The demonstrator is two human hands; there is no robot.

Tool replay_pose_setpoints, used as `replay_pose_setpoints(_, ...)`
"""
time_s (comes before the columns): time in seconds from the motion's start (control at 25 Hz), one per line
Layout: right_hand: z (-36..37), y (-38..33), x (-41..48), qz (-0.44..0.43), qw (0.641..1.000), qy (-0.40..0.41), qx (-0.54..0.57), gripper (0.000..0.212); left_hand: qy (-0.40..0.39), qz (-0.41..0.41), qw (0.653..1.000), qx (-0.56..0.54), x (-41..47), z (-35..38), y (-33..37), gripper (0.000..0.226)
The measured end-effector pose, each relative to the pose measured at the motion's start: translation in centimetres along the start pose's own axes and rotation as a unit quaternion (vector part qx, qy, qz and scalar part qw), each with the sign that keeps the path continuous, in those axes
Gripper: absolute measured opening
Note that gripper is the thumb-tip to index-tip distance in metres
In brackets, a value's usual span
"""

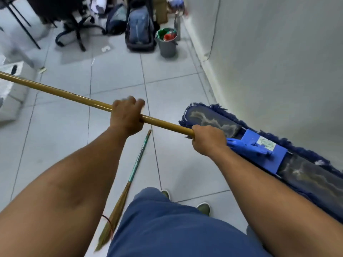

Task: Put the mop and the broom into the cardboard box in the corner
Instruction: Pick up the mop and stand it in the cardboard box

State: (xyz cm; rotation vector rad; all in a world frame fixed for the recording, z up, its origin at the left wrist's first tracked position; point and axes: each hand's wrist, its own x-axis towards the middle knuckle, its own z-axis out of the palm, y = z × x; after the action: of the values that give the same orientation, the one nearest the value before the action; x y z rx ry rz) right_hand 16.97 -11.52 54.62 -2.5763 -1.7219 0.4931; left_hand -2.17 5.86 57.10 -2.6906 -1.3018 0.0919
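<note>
Both my hands grip the mop's yellow-brown handle, which runs from the left edge down to the right. My left hand is closed around the handle's middle. My right hand is closed on its lower end, at the blue plastic joint. The wide blue mop head, with a dark fringed pad, lies along the white wall on the right. The broom lies on the floor tiles between my arms, green handle pointing away, straw bristles near my leg. A brown cardboard box shows partly at the top, by the wall.
A grey bucket with red and green items stands near the wall. Two backpacks and an office chair base sit at the back. White bags or boxes lie at the left. My feet stand on grey tiles.
</note>
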Motion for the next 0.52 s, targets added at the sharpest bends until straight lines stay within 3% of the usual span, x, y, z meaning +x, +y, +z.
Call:
replay_pose_setpoints(0.08,-1.4,-0.1,-0.5,0.027,0.999,0.016,0.007,0.010,0.095,-0.167,0.969,-0.155,0.5,-0.2,1.7,0.086)
replay_pose_setpoints(0.12,-1.8,-0.1,-0.9,0.049,0.998,0.026,0.015,0.010,0.109,-0.258,0.922,-0.268,0.8,-0.6,2.8,0.095)
replay_pose_setpoints(0.16,-2.3,-0.2,-1.2,0.074,0.996,0.034,0.023,0.011,0.089,-0.332,0.848,-0.403,1.4,-1.1,4.0,0.095)
replay_pose_setpoints(0.2,-2.4,-0.2,-1.5,0.090,0.995,0.033,0.030,0.012,0.048,-0.369,0.750,-0.547,1.9,-1.4,4.9,0.087)
replay_pose_setpoints(0.28,-2.3,0.0,-2.5,0.126,0.991,0.037,0.037,0.014,-0.052,-0.317,0.545,-0.775,3.0,-2.2,6.1,0.055)
replay_pose_setpoints(0.36,-1.9,0.1,-4.0,0.181,0.982,0.048,0.040,0.016,-0.127,-0.263,0.407,-0.866,4.1,-3.2,6.4,0.038)
replay_pose_setpoints(0.52,-0.9,0.3,-8.6,0.289,0.954,0.056,0.064,0.012,-0.226,-0.230,0.282,-0.904,4.8,-4.5,9.9,0.012)
